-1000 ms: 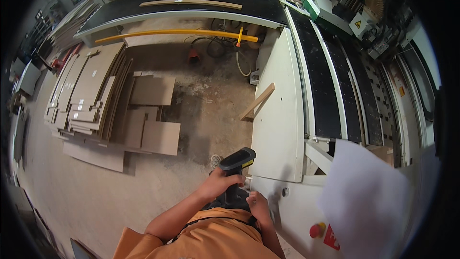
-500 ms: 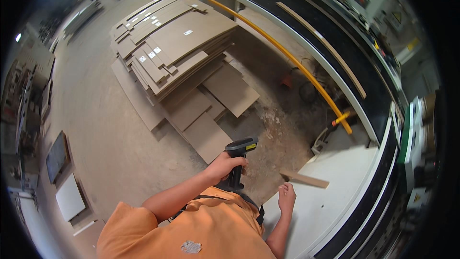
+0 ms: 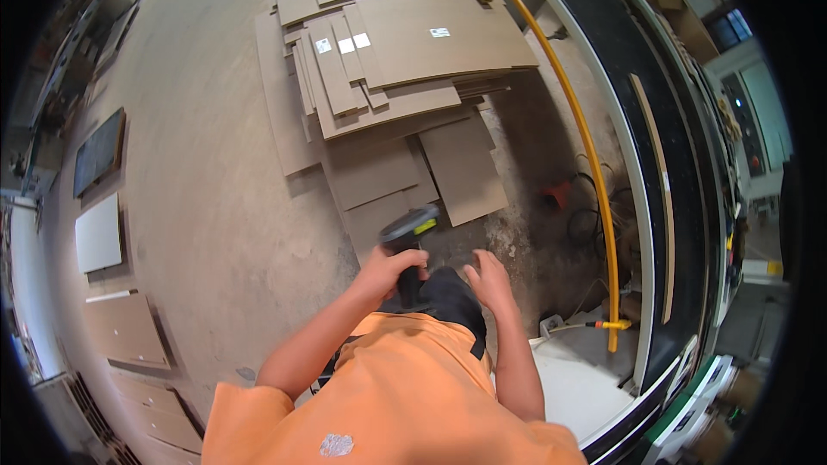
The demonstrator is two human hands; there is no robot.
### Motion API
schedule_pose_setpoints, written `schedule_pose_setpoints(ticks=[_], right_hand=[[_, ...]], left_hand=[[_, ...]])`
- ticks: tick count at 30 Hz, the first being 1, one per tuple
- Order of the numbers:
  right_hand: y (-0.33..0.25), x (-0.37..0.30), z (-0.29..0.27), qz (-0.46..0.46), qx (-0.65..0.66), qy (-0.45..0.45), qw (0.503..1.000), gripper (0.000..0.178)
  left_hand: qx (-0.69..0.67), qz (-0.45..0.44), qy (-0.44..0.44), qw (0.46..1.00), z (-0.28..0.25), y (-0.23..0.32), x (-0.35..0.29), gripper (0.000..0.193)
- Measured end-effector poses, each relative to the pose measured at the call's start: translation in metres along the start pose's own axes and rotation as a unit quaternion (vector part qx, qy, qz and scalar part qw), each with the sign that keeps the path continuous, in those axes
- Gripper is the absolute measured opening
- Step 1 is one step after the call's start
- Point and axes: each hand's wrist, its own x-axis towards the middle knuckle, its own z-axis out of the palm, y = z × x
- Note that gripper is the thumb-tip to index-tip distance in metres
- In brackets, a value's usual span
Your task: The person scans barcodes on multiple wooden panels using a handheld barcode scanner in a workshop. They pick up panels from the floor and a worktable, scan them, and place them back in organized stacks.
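Observation:
My left hand (image 3: 389,274) is wrapped round the grip of a black handheld barcode scanner (image 3: 408,226), which has a yellow-green label on its side. The scanner's head is above my fist, over my dark trousers and the floor. A short way to its right, my right hand (image 3: 492,279) hangs in the air with its fingers apart and nothing in them. Beyond both hands stands a stack of brown flat panels (image 3: 431,43), several of them bearing white labels. More brown panels (image 3: 461,168) lie lower, at the near side of the stack.
A yellow rail (image 3: 573,112) runs along the machine's conveyor with its black belt (image 3: 633,52) at right. On the belt lies a narrow wooden strip (image 3: 659,198). Cables and a red object (image 3: 557,195) are below. At left, a white panel (image 3: 99,234) and brown boards (image 3: 125,329) lean.
My view has turned right and nearer the stack. My right hand has come up from beside the white surface toward the scanner, its fingers opening. My left hand still grips the scanner.

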Motion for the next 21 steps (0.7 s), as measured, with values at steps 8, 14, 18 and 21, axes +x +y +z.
schedule_pose_setpoints(ticks=[8, 14, 18, 21], right_hand=[[-0.058, 0.197, 0.027, -0.167, -0.047, -0.144, 0.974, 0.045], [-0.103, 0.341, 0.057, -0.241, -0.005, -0.112, 0.964, 0.049], [-0.126, 0.425, 0.072, -0.275, 0.011, -0.066, 0.959, 0.058], [-0.139, 0.474, 0.079, -0.324, -0.026, 0.0, 0.946, 0.063]], left_hand=[[-0.2, -0.04, 0.29, 0.935, -0.075, -0.038, 0.0, 0.025], [-0.256, -0.072, 0.414, 0.871, -0.079, -0.018, 0.036, 0.026], [-0.215, -0.106, 0.391, 0.889, -0.054, 0.02, 0.079, 0.026], [-0.201, -0.114, 0.362, 0.903, -0.042, 0.046, 0.109, 0.023]])
